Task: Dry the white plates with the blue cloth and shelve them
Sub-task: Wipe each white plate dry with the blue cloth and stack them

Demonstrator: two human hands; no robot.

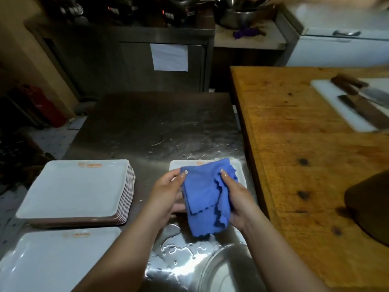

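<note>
Blue scalloped microfibre cloth (pixel 205 199) bunched between both hands: left hand (pixel 168 197) and right hand (pixel 237 199) curled round its sides, likely refolding for a dry face; white square plate (pixel 240 175) lies beneath on wet steel counter (pixel 160 127); white plate stacks (pixel 73 186) wait left.

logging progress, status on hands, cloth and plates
Both hands, left and right, grip the blue cloth over one square white plate. Plate stack waiting left. Wet steel counter, nothing blocking.
</note>
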